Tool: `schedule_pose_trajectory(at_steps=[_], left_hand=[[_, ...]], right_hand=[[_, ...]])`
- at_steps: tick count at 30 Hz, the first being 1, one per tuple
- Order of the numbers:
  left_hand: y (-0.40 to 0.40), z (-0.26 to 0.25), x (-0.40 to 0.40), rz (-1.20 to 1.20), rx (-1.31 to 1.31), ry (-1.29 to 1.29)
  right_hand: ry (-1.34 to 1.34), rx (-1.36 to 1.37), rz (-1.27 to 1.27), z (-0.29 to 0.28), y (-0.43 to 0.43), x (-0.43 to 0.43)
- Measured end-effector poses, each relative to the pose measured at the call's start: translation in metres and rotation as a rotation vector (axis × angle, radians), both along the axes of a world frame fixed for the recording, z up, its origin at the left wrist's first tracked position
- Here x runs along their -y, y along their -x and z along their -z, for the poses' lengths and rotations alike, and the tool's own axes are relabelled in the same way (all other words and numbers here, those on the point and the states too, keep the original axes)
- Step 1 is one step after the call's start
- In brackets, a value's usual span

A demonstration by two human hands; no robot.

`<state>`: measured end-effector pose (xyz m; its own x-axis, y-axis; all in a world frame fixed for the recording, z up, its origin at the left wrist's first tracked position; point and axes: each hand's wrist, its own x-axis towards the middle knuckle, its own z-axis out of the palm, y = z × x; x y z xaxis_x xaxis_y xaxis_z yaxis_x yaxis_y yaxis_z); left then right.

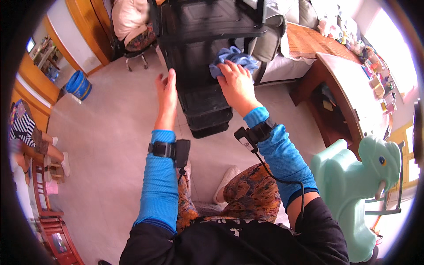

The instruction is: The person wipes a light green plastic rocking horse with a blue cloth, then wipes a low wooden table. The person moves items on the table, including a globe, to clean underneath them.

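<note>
A black tiered rack (195, 96) with tray-like shelves stands in front of me, seen steeply from above. My right hand (237, 84) has its fingers over a crumpled blue cloth (233, 56) at the right side of a middle shelf. The palm side and part of the cloth are hidden beneath that hand. My left hand (167, 96) is raised at the rack's left edge, fingers extended and nothing in it. Whether it touches the rack's edge I cannot tell.
At right are a green animal-shaped ride-on toy (347, 179) and a brown desk (331, 86). A bed (298, 39) lies behind the rack. A wheeled chair (137, 46) and blue bucket (79, 85) stand at left, where a person (33, 132) sits.
</note>
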<state>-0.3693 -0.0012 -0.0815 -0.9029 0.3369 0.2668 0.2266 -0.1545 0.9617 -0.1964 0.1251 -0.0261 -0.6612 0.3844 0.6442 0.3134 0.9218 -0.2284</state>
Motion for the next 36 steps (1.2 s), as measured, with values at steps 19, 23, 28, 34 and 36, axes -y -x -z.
schedule_pose_trajectory(at_steps=[19,23,28,34,36], left_hand=[[-0.028,-0.012,-0.004,0.086,-0.355,0.127],[-0.035,-0.014,-0.013,0.095,-0.198,0.046],[-0.029,-0.014,0.000,-0.038,-0.208,0.026],[-0.032,-0.016,-0.013,0.037,-0.288,0.066],[-0.018,0.002,-0.017,0.097,-0.343,-0.048]], right_hand=[[-0.093,0.539,-0.064,-0.016,0.104,-0.108],[0.220,0.443,-0.333,-0.019,0.135,-0.069],[0.126,0.377,-0.453,-0.035,0.067,-0.001],[-0.068,0.211,0.067,0.004,-0.021,-0.050],[-0.307,0.101,0.103,0.014,-0.014,-0.001]])
